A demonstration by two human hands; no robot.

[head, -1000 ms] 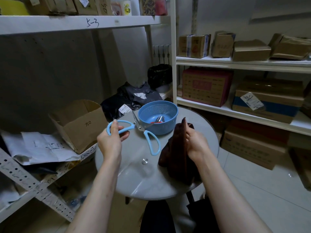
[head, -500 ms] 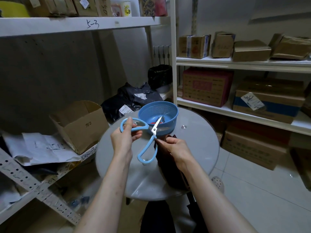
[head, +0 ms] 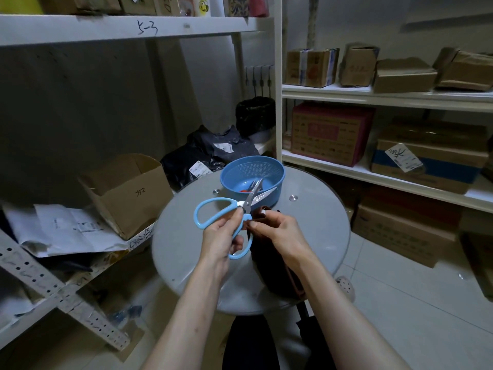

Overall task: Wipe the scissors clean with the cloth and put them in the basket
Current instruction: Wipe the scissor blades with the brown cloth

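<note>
My left hand grips the blue-handled scissors near the pivot, above the round grey table. Their blades are spread and point up and right toward the blue basket. My right hand pinches the dark brown cloth right beside the scissors' pivot; the cloth hangs down under my wrist onto the table. The basket stands at the table's far edge and holds a few small metal items, one with red on it.
An open cardboard box and loose papers lie on the low shelf at left. Black bags sit behind the table. White shelves with cardboard boxes run along the right.
My left hand brought the scissors right and toward me, over the table's middle. My right hand lowered the cloth and came up against the scissors' pivot.
</note>
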